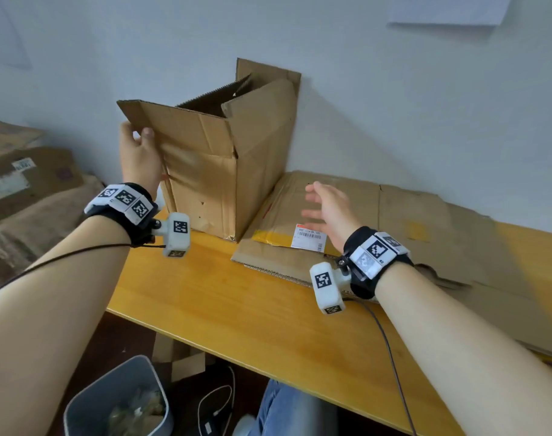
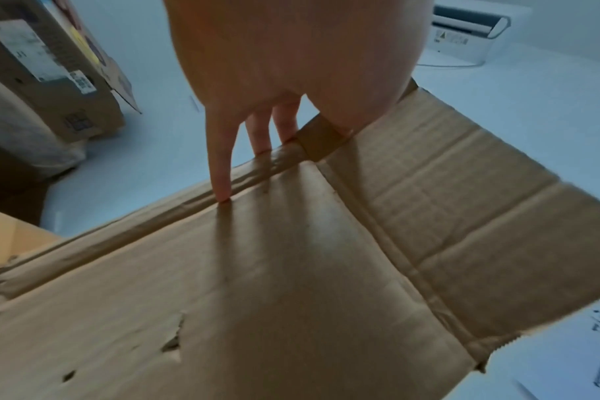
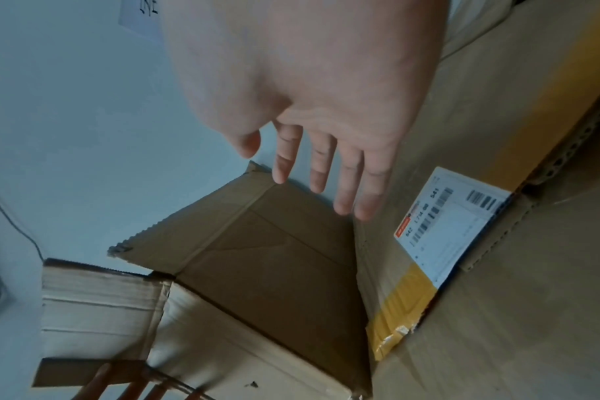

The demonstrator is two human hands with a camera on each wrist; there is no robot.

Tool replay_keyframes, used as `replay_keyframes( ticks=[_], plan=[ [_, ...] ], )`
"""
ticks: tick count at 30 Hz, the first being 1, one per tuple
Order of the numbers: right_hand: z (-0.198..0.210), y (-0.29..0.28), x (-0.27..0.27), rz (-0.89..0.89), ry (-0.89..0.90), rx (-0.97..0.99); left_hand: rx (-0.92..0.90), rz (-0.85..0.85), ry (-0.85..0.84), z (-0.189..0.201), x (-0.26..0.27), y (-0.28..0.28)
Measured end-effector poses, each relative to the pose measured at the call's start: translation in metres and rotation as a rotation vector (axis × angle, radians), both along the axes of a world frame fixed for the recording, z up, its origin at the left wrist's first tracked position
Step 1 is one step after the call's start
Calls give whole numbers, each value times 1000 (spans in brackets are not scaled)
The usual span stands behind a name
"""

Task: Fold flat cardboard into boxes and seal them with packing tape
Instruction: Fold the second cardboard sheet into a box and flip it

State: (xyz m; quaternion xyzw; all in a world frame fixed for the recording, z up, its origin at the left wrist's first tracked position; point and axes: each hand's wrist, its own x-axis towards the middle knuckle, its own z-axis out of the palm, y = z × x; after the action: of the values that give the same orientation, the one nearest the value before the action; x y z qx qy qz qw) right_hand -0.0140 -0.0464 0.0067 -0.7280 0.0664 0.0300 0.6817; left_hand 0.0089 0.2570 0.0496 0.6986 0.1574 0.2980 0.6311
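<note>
Gripping the left corner of the upright cardboard box [image 1: 218,152] with the left hand [image 1: 139,155], thumb lying on the near panel and fingers [image 2: 219,173] wrapping round the vertical edge. Hovering spread and empty with the right hand [image 1: 328,212], fingers [image 3: 346,178] splayed towards the box's right wall, touching nothing. Standing on the yellow wooden bench [image 1: 237,309] at about 11 o'clock from the right hand, top flaps raised and the mouth gaping, rear flap leaning against the white wall [image 1: 394,105]. Lying flat beneath the right hand, at 3 o'clock from the box and touching its base, a stack of flattened cardboard [image 1: 425,221] bearing a white shipping label [image 1: 309,237] and a strip of yellow tape [image 1: 268,237]. Sitting on the floor at 7 o'clock, below the bench edge, a grey waste bin [image 1: 117,401]. Piling up at 9 o'clock, well apart from the bench, more labelled cartons [image 1: 26,174].
</note>
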Motion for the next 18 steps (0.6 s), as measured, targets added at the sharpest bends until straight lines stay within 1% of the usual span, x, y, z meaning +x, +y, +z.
replay_keyframes(
  ticks=[3,4,6,7,8,9,10,11,12,14,16,18],
  plan=[
    [-6,-8,-4,20,-34,-72,-38,39,0,1,3,-2],
    [-10,-10,-6,28,-36,-93,-34,38,21,0,3,-5],
    [-16,-12,-10,39,-30,-120,-8,-4,108,-13,8,-12],
    [-18,-12,-11,42,-23,-127,35,-32,187,-24,13,-16],
    [-20,-13,-12,44,-15,-127,125,-89,298,-35,15,-23],
    [-21,-14,-13,46,-9,-124,229,-103,433,-48,16,-31],
    [-23,-15,-14,46,-2,-121,366,-59,583,-58,16,-39],
    [-25,-16,-15,45,5,-119,358,-46,677,-67,11,-48],
    [-27,-17,-18,44,13,-116,361,-104,757,-71,0,-59],
    [-30,-21,-23,53,27,-127,389,-282,837,-78,-14,-78],
    [-32,-32,-32,48,33,-140,431,-411,851,-79,-22,-100],
    [-32,-42,-38,29,17,-173,420,-497,811,-74,-27,-122]
  ],
)
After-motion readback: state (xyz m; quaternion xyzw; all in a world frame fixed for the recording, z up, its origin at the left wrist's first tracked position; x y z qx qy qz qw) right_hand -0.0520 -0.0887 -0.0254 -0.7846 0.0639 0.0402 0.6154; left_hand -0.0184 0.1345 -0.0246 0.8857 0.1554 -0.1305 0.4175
